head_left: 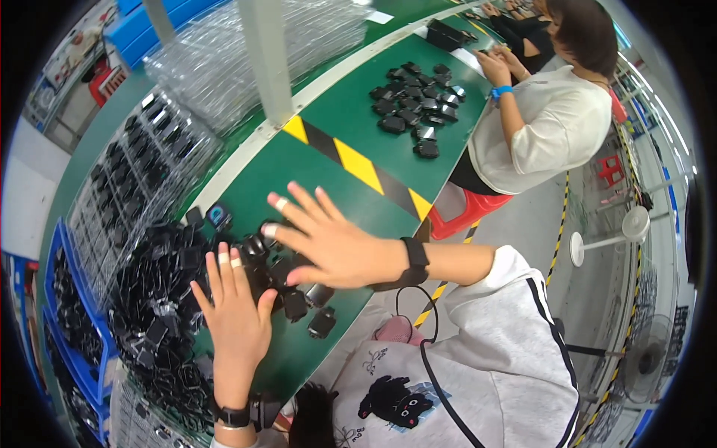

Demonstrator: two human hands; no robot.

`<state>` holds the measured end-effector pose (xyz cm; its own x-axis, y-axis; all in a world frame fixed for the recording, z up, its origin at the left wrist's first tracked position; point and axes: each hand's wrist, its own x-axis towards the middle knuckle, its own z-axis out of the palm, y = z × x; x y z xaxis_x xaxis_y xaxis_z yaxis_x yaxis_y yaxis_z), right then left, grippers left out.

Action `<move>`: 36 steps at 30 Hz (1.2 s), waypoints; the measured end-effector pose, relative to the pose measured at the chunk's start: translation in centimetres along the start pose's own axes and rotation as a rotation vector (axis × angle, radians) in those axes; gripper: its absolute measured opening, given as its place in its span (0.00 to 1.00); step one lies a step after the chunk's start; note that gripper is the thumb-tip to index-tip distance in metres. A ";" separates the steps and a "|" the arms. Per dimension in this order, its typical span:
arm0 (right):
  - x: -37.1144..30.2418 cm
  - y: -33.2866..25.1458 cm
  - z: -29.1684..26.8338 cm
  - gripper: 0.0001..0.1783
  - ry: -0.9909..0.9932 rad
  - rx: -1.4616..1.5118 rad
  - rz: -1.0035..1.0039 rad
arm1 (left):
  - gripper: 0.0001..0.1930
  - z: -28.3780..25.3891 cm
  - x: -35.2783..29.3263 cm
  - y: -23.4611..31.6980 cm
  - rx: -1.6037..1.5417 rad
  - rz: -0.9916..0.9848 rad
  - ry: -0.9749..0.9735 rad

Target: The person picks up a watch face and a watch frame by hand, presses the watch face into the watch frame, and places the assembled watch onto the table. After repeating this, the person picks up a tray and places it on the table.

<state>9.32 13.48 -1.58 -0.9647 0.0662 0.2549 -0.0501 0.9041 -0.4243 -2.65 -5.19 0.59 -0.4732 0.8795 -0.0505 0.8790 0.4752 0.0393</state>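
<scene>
My left hand [240, 325] is stretched flat above the green table, fingers apart and holding nothing, with white tape on some fingertips. Beside it my right hand [332, 243] also has its fingers spread, with white bands on two fingers. Under and between both hands lie several small black square devices [322, 322], like watch bodies; the hands partly cover them. Whether my palms touch them I cannot tell. A heap of thin black strap-like pieces [160, 313] spreads to the left of my left hand. One device with a blue round mark [218, 215] lies at the heap's far edge.
Clear plastic trays [246, 67] are stacked behind, one tray holding black devices [134, 164]. Blue bins [93, 373] stand at left. Yellow-black tape [358, 166] crosses the table by a white post [265, 60]. Beyond it are more devices [411, 101] and a seated co-worker [549, 119].
</scene>
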 end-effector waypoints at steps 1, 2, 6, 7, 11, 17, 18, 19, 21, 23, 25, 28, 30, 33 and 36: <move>-0.2 1.4 -1.2 0.38 0.030 -0.054 0.059 | 0.36 -1.0 0.7 0.3 -0.035 0.038 0.006; -0.5 3.3 -2.8 0.38 0.059 -0.108 0.116 | 0.36 -2.1 1.7 0.7 -0.070 0.075 0.013; -4.7 14.6 -9.5 0.36 0.264 -0.458 0.464 | 0.30 -4.7 10.2 5.7 -0.272 0.393 0.202; -5.9 17.5 -11.1 0.36 0.284 -0.505 0.522 | 0.28 -4.0 12.9 7.3 -0.348 0.466 0.248; -7.3 24.4 -12.9 0.38 0.174 -0.543 0.651 | 0.26 0.2 22.9 14.1 -0.448 0.562 0.308; -7.3 25.6 -11.1 0.37 0.035 -0.456 0.694 | 0.29 5.9 31.0 20.9 -0.389 0.503 0.334; -7.2 25.4 -11.0 0.36 0.001 -0.460 0.704 | 0.30 6.6 31.9 21.3 -0.393 0.513 0.346; -7.5 25.1 -11.0 0.36 0.001 -0.457 0.702 | 0.30 6.8 32.3 21.7 -0.365 0.534 0.337; -7.8 25.4 -11.1 0.36 -0.009 -0.477 0.685 | 0.31 6.8 32.7 21.8 -0.353 0.570 0.273; -7.7 25.5 -11.2 0.37 -0.018 -0.486 0.678 | 0.32 6.4 32.6 21.8 -0.329 0.566 0.207; -7.5 25.3 -11.3 0.37 -0.019 -0.488 0.674 | 0.32 6.2 32.6 21.3 -0.299 0.558 0.194; -7.1 24.4 -10.5 0.39 -0.019 -0.499 0.647 | 0.32 6.4 31.5 20.1 -0.237 0.555 0.152; -6.5 23.5 -9.9 0.39 -0.030 -0.500 0.631 | 0.33 6.3 30.9 19.0 -0.178 0.545 0.199; -5.5 21.7 -8.7 0.38 -0.030 -0.504 0.601 | 0.32 6.4 29.2 16.9 -0.171 0.529 0.201; -4.4 19.2 -7.5 0.38 -0.071 -0.522 0.581 | 0.32 6.5 27.3 14.4 -0.125 0.514 0.221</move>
<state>14.52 33.72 -4.31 -0.8141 0.5782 0.0533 0.5789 0.8154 -0.0042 -2.54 25.54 -6.76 0.0005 0.9764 0.2160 0.9922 -0.0274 0.1220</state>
